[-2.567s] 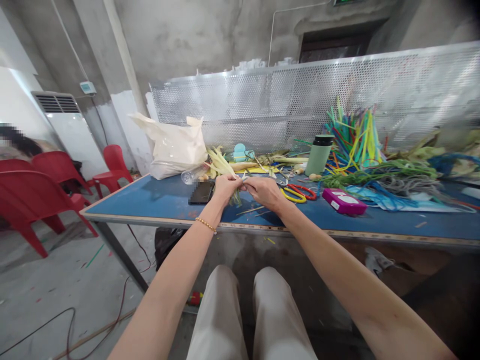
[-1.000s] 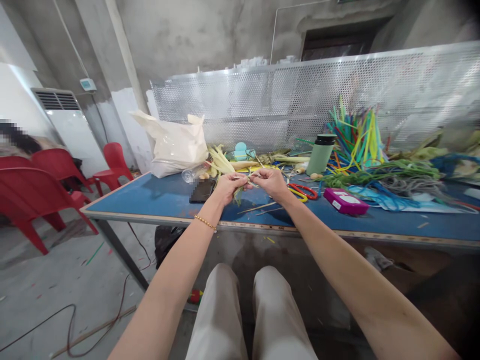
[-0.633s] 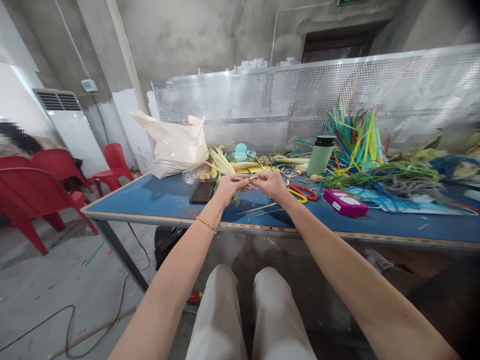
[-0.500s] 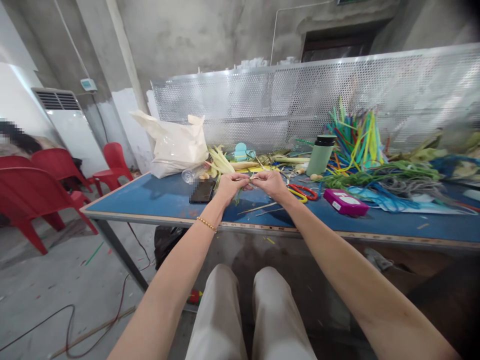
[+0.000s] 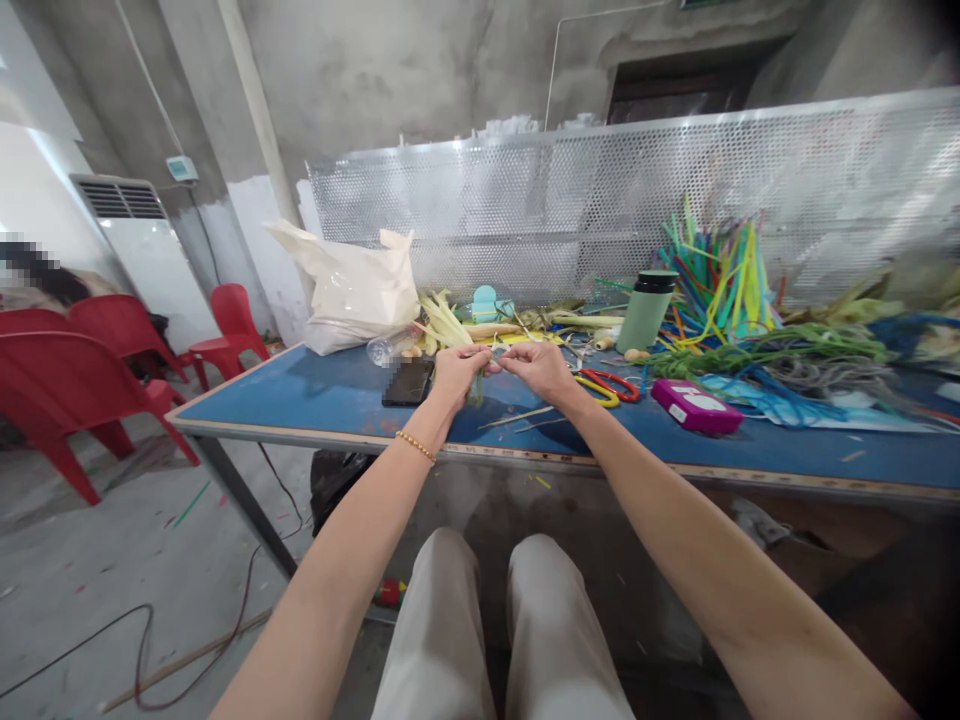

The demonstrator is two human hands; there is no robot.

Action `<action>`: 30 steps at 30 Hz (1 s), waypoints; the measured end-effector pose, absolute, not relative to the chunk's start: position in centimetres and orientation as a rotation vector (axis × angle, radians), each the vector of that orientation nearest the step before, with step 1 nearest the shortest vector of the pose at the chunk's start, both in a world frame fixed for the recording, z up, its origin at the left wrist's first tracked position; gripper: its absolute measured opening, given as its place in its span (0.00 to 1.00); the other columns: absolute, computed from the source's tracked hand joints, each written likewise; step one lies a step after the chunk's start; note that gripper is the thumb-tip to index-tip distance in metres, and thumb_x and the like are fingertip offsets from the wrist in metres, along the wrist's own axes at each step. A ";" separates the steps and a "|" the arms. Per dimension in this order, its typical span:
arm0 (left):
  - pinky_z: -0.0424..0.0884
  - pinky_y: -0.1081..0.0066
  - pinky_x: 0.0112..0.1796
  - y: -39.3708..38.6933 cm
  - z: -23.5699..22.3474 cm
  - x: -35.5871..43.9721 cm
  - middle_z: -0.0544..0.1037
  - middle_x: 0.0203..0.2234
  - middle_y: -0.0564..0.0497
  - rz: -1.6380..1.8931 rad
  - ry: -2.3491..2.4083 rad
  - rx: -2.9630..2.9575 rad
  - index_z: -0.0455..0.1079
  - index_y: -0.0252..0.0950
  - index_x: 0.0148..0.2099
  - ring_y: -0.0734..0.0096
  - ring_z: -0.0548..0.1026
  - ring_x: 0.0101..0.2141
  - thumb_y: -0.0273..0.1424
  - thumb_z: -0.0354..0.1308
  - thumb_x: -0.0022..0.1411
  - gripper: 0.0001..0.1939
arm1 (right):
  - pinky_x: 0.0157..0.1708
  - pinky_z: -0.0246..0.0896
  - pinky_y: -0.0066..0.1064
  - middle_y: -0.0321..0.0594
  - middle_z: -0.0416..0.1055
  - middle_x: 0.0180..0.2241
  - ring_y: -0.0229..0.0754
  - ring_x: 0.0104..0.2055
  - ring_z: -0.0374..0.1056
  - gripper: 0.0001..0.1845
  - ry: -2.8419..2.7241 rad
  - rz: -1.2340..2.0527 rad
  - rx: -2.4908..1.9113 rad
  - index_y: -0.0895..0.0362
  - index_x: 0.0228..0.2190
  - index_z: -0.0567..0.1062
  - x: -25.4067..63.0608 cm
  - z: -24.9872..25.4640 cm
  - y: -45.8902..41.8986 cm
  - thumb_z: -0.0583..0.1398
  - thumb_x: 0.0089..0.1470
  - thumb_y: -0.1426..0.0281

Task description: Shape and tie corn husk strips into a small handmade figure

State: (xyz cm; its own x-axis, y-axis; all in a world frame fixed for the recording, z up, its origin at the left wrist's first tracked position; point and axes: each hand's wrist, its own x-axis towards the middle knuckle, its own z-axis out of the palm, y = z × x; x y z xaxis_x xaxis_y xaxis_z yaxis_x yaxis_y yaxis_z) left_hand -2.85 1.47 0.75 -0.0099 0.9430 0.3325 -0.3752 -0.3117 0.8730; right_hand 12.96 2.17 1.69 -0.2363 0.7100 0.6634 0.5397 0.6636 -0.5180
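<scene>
Strands (image 5: 478, 390) grasped in the left hand (image 5: 457, 374), left of the red scissor handle (image 5: 616, 376), could slip or tear if the right hand (image 5: 537, 366) (whose hold I cannot tell) pulls hard

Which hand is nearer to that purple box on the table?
The right. The right hand is left of the purple box, not touching it; the left hand is farther left, beyond the right one.

Grey wall (image 5: 420, 70), red chairs (image 5: 75, 385), concrete floor (image 5: 67, 570)
</scene>
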 end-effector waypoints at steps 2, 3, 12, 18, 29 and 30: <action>0.72 0.70 0.30 1.5 0.7 -2.8 0.75 0.15 0.50 1.577 0.715 1.165 0.75 0.29 0.28 0.71 0.75 0.21 0.26 0.70 0.43 0.08 | 0.22 0.42 0.29 0.32 0.61 0.15 0.34 0.20 0.52 0.16 -1.934 0.203 -0.973 0.59 0.24 0.81 12.9 1.7 2.1 0.62 0.50 0.59; 0.71 0.70 0.29 1.6 0.6 -2.8 0.75 0.15 0.50 1.584 0.721 1.169 0.75 0.29 0.27 0.72 0.74 0.20 0.26 0.69 0.43 0.07 | 0.23 0.43 0.29 0.32 0.62 0.15 0.34 0.20 0.53 0.16 -1.948 0.191 -0.967 0.59 0.24 0.81 12.9 1.7 2.0 0.62 0.50 0.60; 0.67 0.74 0.24 2.4 0.0 -2.8 0.74 0.14 0.51 1.642 0.773 1.283 0.75 0.31 0.23 0.74 0.72 0.18 0.24 0.62 0.44 0.01 | 0.27 0.50 0.28 0.38 0.73 0.22 0.38 0.25 0.64 0.14 -2.083 -0.050 -0.985 0.57 0.29 0.83 12.8 1.5 1.1 0.58 0.56 0.66; 0.67 0.75 0.25 2.7 -0.6 -3.5 0.76 0.16 0.50 1.518 0.893 1.597 0.77 0.30 0.26 0.74 0.71 0.19 0.25 0.61 0.49 0.05 | 0.33 0.55 0.30 0.42 0.77 0.30 0.42 0.33 0.69 0.12 -2.181 -0.296 -0.934 0.55 0.34 0.83 13.3 2.0 0.6 0.58 0.58 0.69; 0.71 0.71 0.31 1.2 -0.2 -3.6 0.78 0.20 0.48 1.113 0.575 1.668 0.77 0.29 0.31 0.72 0.75 0.24 0.33 0.71 0.47 0.12 | 0.22 0.54 0.29 0.36 0.71 0.21 0.34 0.21 0.60 0.16 -1.827 0.725 -0.837 0.58 0.26 0.81 15.6 2.8 1.8 0.71 0.41 0.57; 0.71 0.70 0.32 1.0 -0.1 -3.6 0.78 0.20 0.48 1.111 0.528 1.623 0.76 0.29 0.32 0.72 0.75 0.24 0.34 0.72 0.46 0.14 | 0.21 0.54 0.28 0.35 0.70 0.20 0.34 0.20 0.59 0.17 -1.767 0.823 -0.835 0.58 0.26 0.81 15.6 2.8 1.6 0.72 0.39 0.57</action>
